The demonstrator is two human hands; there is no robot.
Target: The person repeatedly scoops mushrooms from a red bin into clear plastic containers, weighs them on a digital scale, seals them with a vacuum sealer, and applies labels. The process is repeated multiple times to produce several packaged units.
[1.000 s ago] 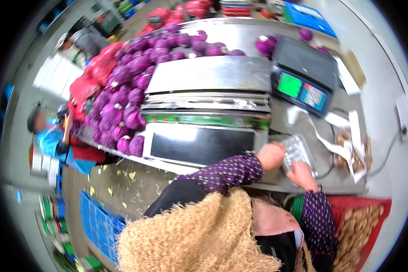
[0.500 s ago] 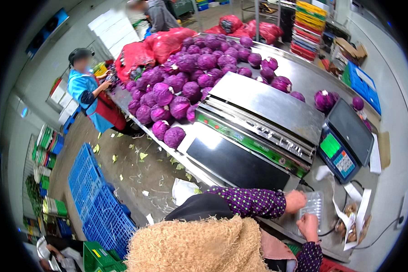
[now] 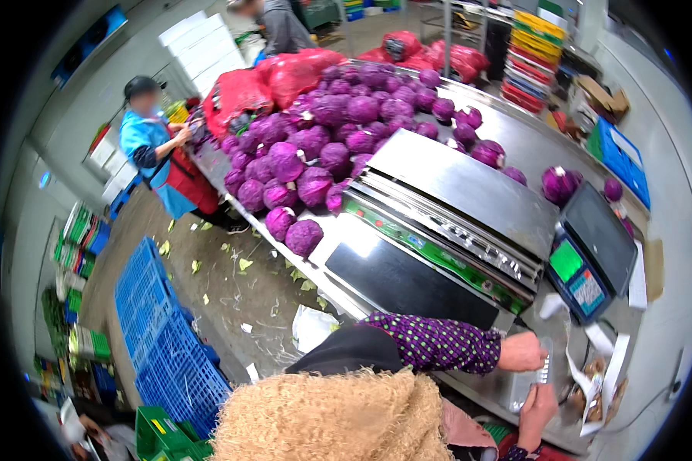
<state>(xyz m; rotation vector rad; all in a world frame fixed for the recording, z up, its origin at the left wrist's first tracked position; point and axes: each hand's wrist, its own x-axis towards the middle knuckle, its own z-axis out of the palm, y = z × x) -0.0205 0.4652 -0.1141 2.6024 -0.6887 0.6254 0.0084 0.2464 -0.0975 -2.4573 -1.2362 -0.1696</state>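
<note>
Both left hand point(image 3: 520, 352) and right hand point(image 3: 538, 407) are grasping a clear tray point(image 3: 522, 389) at the table point(image 3: 524, 131), near the scale point(image 3: 603, 234); cabbages point(image 3: 332, 111) are lying loose, none visibly sitting in the tray yet.

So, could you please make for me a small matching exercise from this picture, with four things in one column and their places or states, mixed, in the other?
Column 1
1. clear plastic tray
2. scale
3. purple cabbages
4. metal-topped machine

Column 2
A. between the main heap and the device with a dark platform
B. has a lit green display
C. at the left hand and the right hand
D. round, most of them piled together

Right pairs: 1-C, 2-B, 3-D, 4-A
</note>
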